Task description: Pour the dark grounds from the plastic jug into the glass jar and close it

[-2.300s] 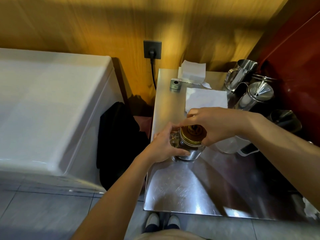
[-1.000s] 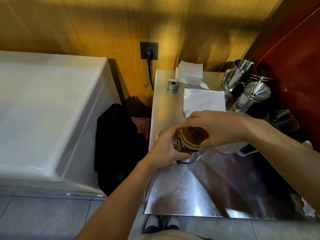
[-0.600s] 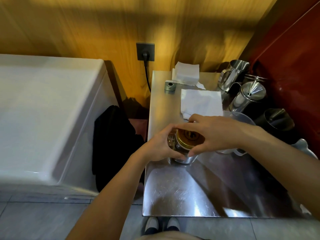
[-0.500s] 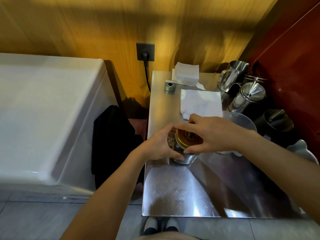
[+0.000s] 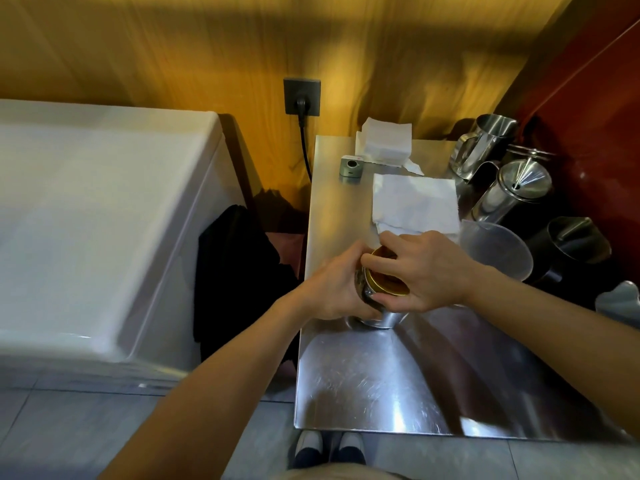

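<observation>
The glass jar (image 5: 379, 315) stands on the steel table (image 5: 381, 386), mostly hidden by both hands. My left hand (image 5: 334, 289) wraps around its left side. My right hand (image 5: 422, 270) grips the gold lid (image 5: 386, 282) that sits on the jar's mouth, fingers curled over its rim. The clear plastic jug (image 5: 495, 245) stands just right of my right hand, apart from it, and looks empty.
Two white paper napkins (image 5: 414, 202) lie behind the jar. A small grey device (image 5: 350, 166) sits at the back left. Steel pitchers (image 5: 516, 190) and a dark pot (image 5: 571, 244) crowd the right side. A white appliance (image 5: 97, 220) stands left of the table.
My right hand has turned on the lid, its fingers swinging round over the top. My left hand has kept its hold on the jar. The view has shifted slightly.
</observation>
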Motion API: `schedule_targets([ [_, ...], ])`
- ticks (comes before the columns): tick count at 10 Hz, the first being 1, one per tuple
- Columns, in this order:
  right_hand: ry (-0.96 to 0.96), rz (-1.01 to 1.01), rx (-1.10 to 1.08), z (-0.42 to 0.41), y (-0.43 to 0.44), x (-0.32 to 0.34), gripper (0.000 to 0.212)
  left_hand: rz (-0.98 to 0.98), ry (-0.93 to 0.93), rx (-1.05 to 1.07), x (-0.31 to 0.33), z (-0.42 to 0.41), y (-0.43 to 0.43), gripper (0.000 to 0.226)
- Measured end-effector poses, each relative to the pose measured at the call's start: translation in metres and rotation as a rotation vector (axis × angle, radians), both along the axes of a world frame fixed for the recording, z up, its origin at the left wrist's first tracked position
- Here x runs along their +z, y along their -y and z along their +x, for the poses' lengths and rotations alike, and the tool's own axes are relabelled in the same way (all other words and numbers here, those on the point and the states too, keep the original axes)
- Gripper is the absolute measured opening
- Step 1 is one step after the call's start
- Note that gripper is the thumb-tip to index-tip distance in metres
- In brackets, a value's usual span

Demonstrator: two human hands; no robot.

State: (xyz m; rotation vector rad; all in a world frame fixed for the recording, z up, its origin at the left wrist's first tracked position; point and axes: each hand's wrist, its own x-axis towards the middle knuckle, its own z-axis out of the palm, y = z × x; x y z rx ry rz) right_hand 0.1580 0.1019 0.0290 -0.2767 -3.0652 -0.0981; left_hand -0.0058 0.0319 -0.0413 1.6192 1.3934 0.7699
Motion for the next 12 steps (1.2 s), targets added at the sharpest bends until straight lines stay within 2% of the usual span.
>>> schedule_targets([
  [2, -0.029, -0.038, -0.133, 0.0, 0.013, -0.003, 0.054, 0.071, -0.112, 0.189, -0.01, 0.015, 0.017, 0.067],
  [4, -0.052, -0.016, -0.291, 0.0, 0.026, -0.003, 0.055, 0.098, -0.091, 0.238, -0.009, 0.022, 0.023, 0.08],
  [6, -0.104, 0.005, -0.542, -0.005, 0.039, -0.011, 0.047, 0.158, -0.045, 0.352, -0.012, 0.036, 0.031, 0.073],
  [9, -0.157, -0.004, -0.756, -0.01, 0.054, -0.016, 0.05, 0.116, -0.004, 0.295, -0.012, 0.033, 0.032, 0.078],
  [10, -0.122, 0.027, -0.83, -0.011, 0.059, -0.013, 0.063, 0.073, -0.024, 0.238, -0.004, 0.032, 0.031, 0.087],
  [11, -0.106, 0.026, -0.844, -0.009, 0.058, -0.004, 0.084, 0.009, -0.071, 0.143, 0.001, 0.012, 0.024, 0.119],
  [12, -0.262, -0.195, -0.814, -0.005, 0.052, 0.014, 0.083, -0.085, 0.169, 0.156, 0.022, -0.008, 0.024, 0.113],
])
